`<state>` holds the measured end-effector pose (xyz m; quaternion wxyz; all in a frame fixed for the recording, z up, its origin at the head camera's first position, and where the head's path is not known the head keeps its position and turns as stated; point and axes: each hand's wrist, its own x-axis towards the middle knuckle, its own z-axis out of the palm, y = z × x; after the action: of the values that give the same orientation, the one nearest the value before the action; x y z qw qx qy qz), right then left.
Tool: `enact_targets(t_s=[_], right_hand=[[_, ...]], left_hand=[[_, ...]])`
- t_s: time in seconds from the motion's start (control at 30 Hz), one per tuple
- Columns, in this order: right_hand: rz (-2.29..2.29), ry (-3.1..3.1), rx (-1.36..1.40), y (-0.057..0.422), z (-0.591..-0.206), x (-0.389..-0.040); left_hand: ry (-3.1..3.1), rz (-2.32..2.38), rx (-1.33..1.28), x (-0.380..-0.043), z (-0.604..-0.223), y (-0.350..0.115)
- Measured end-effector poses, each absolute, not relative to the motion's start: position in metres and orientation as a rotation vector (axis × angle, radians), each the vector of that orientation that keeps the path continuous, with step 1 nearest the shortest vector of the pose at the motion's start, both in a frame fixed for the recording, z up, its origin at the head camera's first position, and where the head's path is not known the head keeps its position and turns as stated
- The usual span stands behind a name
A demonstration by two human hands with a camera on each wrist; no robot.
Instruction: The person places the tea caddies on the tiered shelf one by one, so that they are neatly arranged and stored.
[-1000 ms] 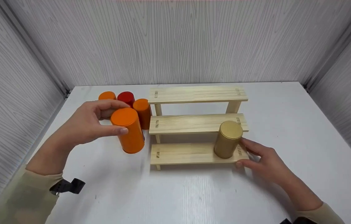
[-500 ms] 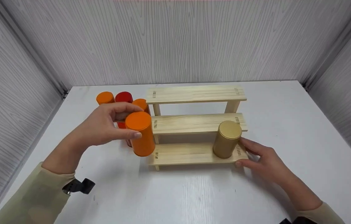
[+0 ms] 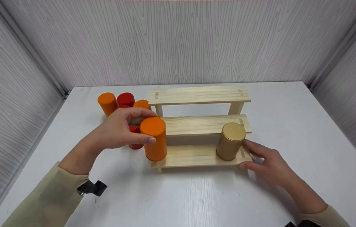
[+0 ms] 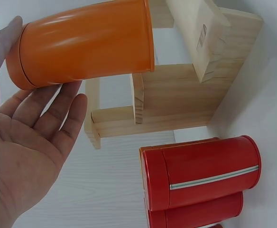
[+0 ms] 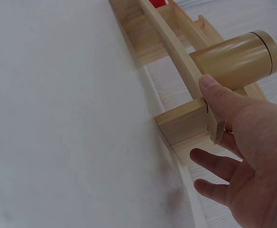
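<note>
My left hand (image 3: 118, 129) holds an orange canister (image 3: 155, 145) near its lidded top, thumb in front and fingers behind. The canister is roughly upright over the left end of the lowest board of a three-tier wooden rack (image 3: 193, 156); whether its base touches the board I cannot tell. In the left wrist view that orange canister (image 4: 86, 42) is pinched at its lid end. On the lowest board's right end stands a gold canister (image 3: 230, 145). Beside it my right hand (image 3: 267, 164) grips the board's end, with the thumb (image 5: 214, 88) on the front edge.
Left of the rack stand more canisters: an orange one (image 3: 107, 102), a red one (image 3: 125, 99), another orange one (image 3: 141, 104) and a red one (image 3: 136, 143) partly behind my left hand. Pale wood-grain walls enclose the white table (image 3: 196, 195).
My left hand has carried the orange canister rightward, from beside the rack to over the lowest board's left end. My right hand and the gold canister stay put.
</note>
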<state>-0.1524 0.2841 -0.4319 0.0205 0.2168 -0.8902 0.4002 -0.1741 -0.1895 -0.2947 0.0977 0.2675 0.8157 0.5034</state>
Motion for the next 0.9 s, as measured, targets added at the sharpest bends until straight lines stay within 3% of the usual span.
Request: enact_targets(t_s=[0.9], right_hand=[[1.210,-2.736,0.678,0.284,-0.433,-0.153]], left_hand=[[2.427,1.427,0.770,-0.175,-0.309,-0.176]])
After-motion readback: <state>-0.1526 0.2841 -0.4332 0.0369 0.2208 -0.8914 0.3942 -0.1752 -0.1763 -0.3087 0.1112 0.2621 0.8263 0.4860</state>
